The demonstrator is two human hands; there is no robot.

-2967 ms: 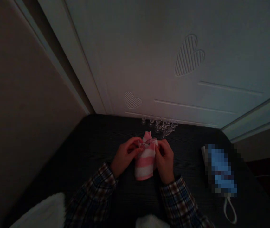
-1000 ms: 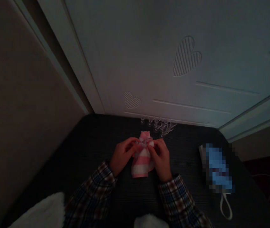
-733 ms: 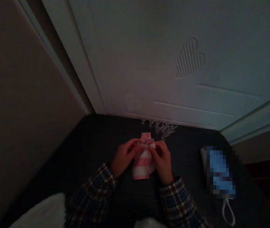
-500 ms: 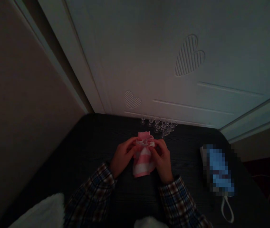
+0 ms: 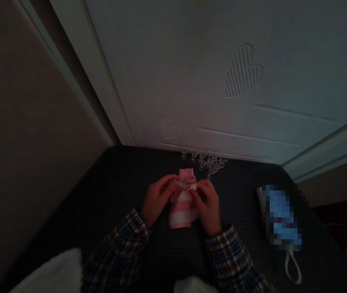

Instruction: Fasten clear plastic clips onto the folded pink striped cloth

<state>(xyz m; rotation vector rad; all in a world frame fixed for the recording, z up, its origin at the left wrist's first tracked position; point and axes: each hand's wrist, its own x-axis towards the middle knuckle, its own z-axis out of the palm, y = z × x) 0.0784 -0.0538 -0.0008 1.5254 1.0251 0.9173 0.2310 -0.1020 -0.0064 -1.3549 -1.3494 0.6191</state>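
A small pink-and-white striped garment [image 5: 182, 207] lies on the dark table [image 5: 115, 191] in dim light. My left hand [image 5: 156, 200] pinches its upper left side, fingers closed. My right hand [image 5: 207, 204] pinches the upper right side, fingers closed too. Between the fingertips, across the top of the garment, sits a small clear plastic hanger [image 5: 185, 182]. Both wrists wear plaid sleeves.
A heap of several clear plastic hangers [image 5: 209, 159] lies at the table's far edge against a white panel with heart reliefs [image 5: 243, 75]. A blurred blue object with a white strap [image 5: 283, 219] rests at the right. White fluffy fabric [image 5: 53, 273] shows at bottom left.
My hands have drawn slightly closer together at the garment's top, and the garment has shifted a little left. Nothing else has moved.
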